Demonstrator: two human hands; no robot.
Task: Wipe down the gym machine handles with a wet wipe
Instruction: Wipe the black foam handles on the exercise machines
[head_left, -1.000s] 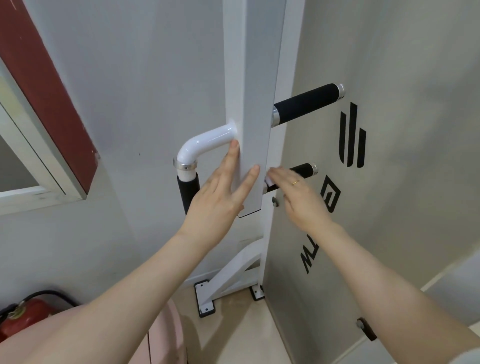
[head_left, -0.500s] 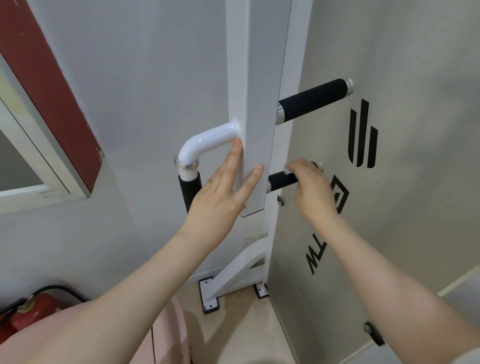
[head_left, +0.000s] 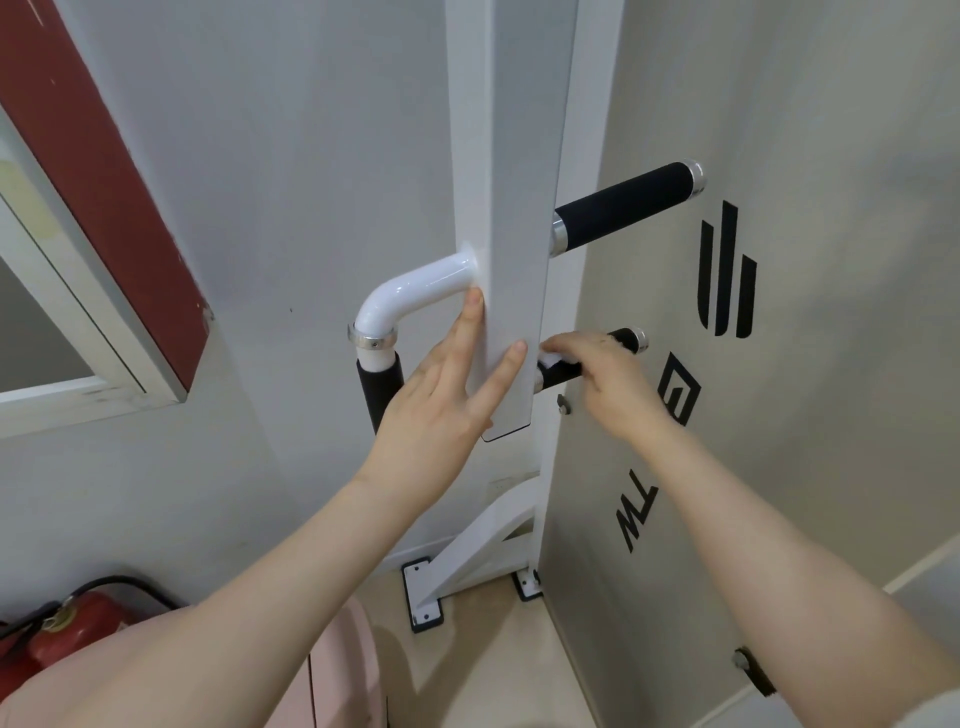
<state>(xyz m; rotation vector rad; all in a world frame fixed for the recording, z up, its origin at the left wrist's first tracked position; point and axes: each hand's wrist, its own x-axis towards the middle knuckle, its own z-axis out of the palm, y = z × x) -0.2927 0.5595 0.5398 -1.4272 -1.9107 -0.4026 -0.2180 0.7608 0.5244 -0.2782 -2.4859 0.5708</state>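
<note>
Right now, wipe: a crumpled white wet wipe sits on the short black foam-covered handle that sticks out to the right of the post, near its inner end.
Right hand: the right hand lies over that short handle, fingers curled down onto the wipe and gripping it against the foam; only the handle's chrome-capped far tip and a bit of foam beside the wipe show.
Left hand: the left hand rests flat on the tall white metal upright post, fingers straight and spread, one fingertip just under the white curved tube, holding nothing.
Other handles: a longer black foam handle with chrome end cap juts to the right, higher up the post; a vertical black foam grip hangs below the curved tube on the left, partly behind the left hand.
Base: white angled brace with bolted foot plates meets the beige floor.
Surroundings: grey panel with black logo marks on the right; red fire extinguisher with black hose at the near left; red-and-white framed window edge at the far left.
</note>
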